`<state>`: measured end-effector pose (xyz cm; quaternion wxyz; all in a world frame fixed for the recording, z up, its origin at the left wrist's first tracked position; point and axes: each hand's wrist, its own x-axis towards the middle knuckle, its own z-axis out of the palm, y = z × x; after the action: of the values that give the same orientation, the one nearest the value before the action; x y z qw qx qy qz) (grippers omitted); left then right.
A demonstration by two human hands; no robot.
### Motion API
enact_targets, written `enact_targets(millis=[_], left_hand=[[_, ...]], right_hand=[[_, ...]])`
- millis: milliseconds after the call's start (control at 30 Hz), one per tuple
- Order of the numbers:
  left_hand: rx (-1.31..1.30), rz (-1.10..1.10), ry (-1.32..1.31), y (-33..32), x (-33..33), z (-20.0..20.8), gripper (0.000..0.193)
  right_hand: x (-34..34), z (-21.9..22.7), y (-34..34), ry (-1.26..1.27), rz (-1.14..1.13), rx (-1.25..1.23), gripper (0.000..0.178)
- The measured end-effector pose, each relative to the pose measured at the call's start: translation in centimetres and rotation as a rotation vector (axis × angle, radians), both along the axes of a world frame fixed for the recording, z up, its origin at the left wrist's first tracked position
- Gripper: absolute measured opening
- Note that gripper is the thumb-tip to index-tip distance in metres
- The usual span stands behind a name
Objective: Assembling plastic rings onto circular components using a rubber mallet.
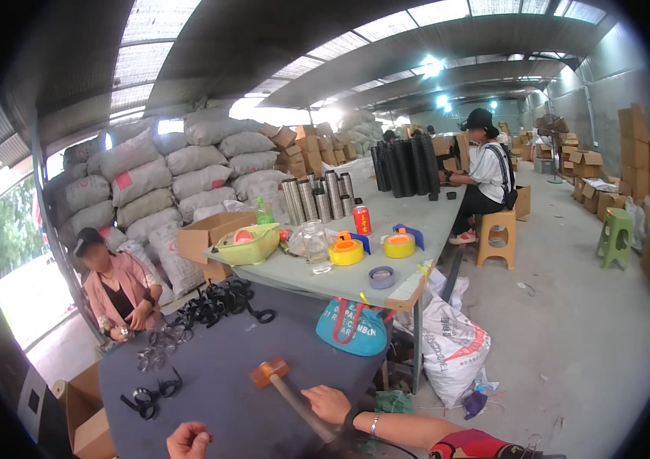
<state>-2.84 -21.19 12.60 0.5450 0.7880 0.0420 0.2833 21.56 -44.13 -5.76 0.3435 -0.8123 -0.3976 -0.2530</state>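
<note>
At the lower edge, my left hand is closed with its fingers curled in. Whether anything is inside it I cannot make out. My right hand is stretched out low over the dark table, fingers extended and not wrapped round anything. Just left of its fingers lies a mallet with an orange-brown block head and a pale handle slanting down toward me. Black ring-shaped clamps lie at the near left of the table. More rings and a pile of black ring parts sit farther back.
A person in pink sits at the table's left. Beyond stands a green-topped table with tape dispensers, a glass jar, a red can and steel cylinders. A blue bag hangs there; a white sack stands beside it.
</note>
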Motion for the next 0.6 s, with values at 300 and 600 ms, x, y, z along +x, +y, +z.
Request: enact_targets(millis=[300, 600], left_hand=[[0.649, 0.273, -0.412, -0.3, -5.4, 11.3, 0.049], [1.344, 0.268, -0.683, -4.8, -22.9, 23.8, 0.096]], right_hand=[[-1.2, 5.5, 1.0, 0.180, -0.061, -0.200, 0.025], [3.0, 0.4, 2.4, -0.062, 0.011, -0.165, 0.031]])
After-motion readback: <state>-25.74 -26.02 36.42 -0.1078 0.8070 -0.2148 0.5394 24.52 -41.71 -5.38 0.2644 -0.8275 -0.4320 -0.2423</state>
